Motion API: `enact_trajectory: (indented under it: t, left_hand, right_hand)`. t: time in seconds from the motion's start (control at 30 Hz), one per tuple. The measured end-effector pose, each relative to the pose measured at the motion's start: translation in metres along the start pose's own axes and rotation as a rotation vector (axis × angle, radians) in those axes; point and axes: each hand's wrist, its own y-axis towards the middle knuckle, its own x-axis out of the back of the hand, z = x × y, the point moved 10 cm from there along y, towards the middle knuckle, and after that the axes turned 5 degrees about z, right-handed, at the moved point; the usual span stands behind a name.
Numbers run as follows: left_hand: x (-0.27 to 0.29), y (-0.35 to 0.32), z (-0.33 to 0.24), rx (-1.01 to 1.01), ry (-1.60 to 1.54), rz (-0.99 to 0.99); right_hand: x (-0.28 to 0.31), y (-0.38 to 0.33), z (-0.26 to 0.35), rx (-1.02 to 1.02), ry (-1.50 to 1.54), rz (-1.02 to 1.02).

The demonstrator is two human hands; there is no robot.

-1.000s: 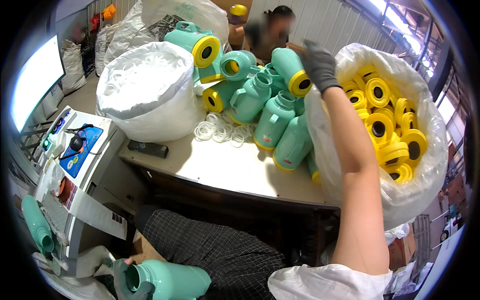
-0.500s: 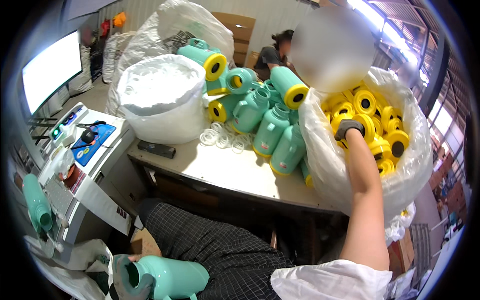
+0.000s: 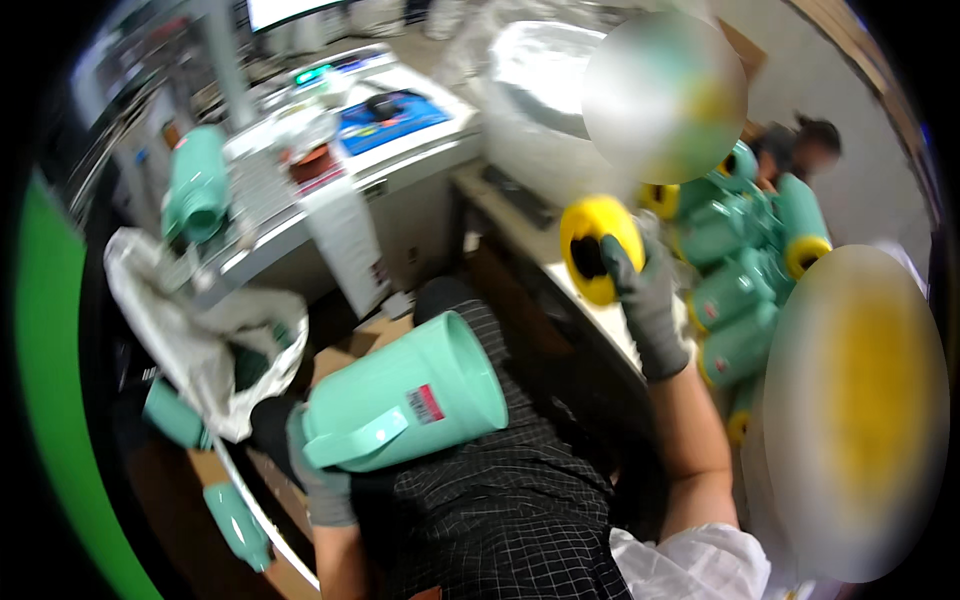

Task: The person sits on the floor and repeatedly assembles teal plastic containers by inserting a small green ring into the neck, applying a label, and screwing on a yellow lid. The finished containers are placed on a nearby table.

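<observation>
Right hand (image 3: pixel 645 300), back from its reach, now holds up a yellow cap (image 3: pixel 622 228) with a dark centre; left hand (image 3: pixel 322 485) still grips the green jug body (image 3: pixel 385 395) at the end away from its wide mouth, which now opens toward the right hand's side. So both pieces are in hand, near each other but not touching.

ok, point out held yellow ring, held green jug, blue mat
Held yellow ring (image 3: pixel 598 217), head view: front rim.
Held green jug (image 3: pixel 388 387), head view: body side.
Blue mat (image 3: pixel 405 126), head view: bare surface.
</observation>
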Motion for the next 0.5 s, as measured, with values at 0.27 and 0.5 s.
enact_trajectory:
  t: [0.27,0.5]
  left_hand:
    - [0.018,-0.052,0.045,0.246,-0.469,-0.091]
    - [0.028,-0.067,0.088,0.428,-0.513,-0.22]
  right_hand:
    - [-0.152,-0.069,0.112,0.398,0.26,0.395]
    - [-0.145,-0.089,0.088,0.437,0.318,0.463]
